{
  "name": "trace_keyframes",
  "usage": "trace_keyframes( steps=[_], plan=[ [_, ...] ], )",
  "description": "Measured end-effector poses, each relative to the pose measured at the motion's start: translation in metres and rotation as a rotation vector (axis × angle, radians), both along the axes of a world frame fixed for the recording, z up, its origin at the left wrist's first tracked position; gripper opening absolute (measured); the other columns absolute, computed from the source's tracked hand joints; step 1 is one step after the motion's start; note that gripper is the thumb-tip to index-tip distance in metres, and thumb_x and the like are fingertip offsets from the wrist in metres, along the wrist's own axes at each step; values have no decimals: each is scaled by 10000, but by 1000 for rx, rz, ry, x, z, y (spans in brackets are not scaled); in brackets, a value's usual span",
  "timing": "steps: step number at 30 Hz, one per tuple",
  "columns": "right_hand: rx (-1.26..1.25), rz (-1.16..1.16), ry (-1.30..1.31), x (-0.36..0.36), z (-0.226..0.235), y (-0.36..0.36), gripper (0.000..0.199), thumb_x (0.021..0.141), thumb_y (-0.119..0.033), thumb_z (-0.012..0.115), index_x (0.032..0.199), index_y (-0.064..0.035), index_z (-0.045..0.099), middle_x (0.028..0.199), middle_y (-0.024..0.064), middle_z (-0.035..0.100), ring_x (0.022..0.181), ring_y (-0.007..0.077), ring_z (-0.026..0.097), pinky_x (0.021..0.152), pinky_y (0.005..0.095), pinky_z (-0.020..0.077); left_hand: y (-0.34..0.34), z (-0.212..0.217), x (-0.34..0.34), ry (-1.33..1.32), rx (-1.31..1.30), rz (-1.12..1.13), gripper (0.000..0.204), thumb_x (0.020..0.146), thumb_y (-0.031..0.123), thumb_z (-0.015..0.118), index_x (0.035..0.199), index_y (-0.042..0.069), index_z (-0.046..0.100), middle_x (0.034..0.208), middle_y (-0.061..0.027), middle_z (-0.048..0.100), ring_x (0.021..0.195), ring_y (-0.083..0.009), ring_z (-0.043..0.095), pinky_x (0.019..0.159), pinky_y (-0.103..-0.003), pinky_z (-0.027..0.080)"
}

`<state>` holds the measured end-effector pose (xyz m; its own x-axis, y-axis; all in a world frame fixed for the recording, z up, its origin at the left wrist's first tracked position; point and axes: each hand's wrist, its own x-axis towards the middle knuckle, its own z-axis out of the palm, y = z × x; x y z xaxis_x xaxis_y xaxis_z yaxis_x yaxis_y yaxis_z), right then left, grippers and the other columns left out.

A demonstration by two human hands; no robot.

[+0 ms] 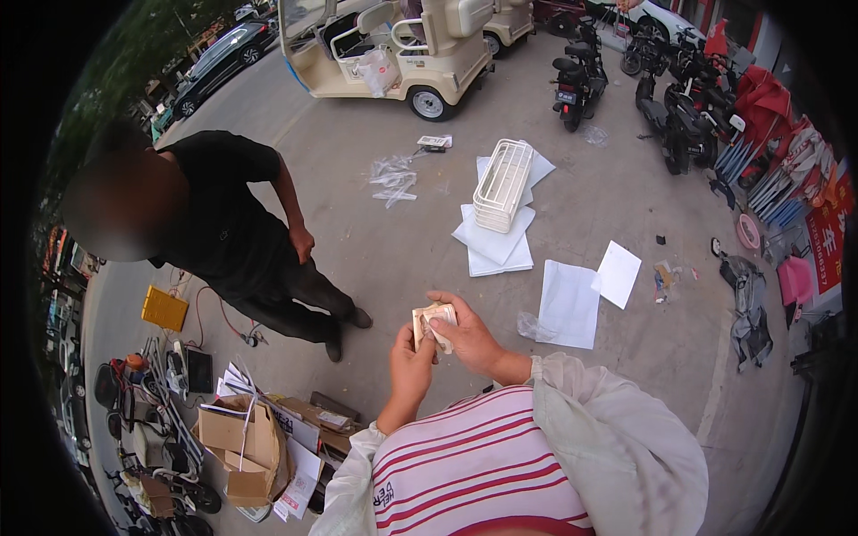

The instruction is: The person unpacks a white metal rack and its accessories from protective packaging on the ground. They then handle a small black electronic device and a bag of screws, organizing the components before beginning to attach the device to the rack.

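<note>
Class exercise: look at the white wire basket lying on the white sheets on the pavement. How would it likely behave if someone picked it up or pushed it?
The white wire basket is open lattice, so probably light yet stiff. Lying tilted on loose white sheets, it would likely slide or rock when pushed, dragging the sheets along.

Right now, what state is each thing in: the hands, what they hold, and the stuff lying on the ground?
Left hand: closed on the small tan paper bundle.
Right hand: gripping the same bundle from the other side.
White wire basket: tipped on its side on white sheets.
Brown cardboard box: open, flaps spread.
Clear plastic wrappers: crumpled, loose on the pavement.
</note>
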<state>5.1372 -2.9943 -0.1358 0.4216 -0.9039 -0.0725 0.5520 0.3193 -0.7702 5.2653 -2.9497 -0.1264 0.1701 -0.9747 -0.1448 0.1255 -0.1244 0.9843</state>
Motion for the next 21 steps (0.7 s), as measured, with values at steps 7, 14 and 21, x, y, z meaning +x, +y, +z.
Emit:
trace_keyframes(
  steps=[7, 14, 21],
  plan=[
    [266, 284, -85, -13, -18, -3, 268, 966, -217, 575, 1168, -41, 569, 996, 54, 619, 865, 139, 586, 719, 308, 493, 10, -15, -18, -28, -80, 127, 178, 941, 77, 577, 1091, -3, 529, 847, -45, 608, 657, -85, 578, 559, -230, 487],
    [249, -85, -34, 5, -27, 9, 232, 1003, -244, 491, 1132, -61, 552, 1007, 50, 602, 883, 139, 600, 757, 303, 498, 6, -9, -19, -923, -364, -102, 526, 807, -16, 586, 1323, 76, 543, 1180, -166, 562, 996, -351, 586, 783, -377, 504],
    [235, 216, 202, -34, -52, 15, 229, 1009, -265, 467, 1055, -51, 536, 959, 59, 592, 868, 140, 584, 784, 296, 487, 27, -16, 2, -773, -381, -400, 307, 846, 70, 611, 1147, 45, 667, 1028, -103, 627, 898, -241, 614, 766, -320, 494]
  ],
)
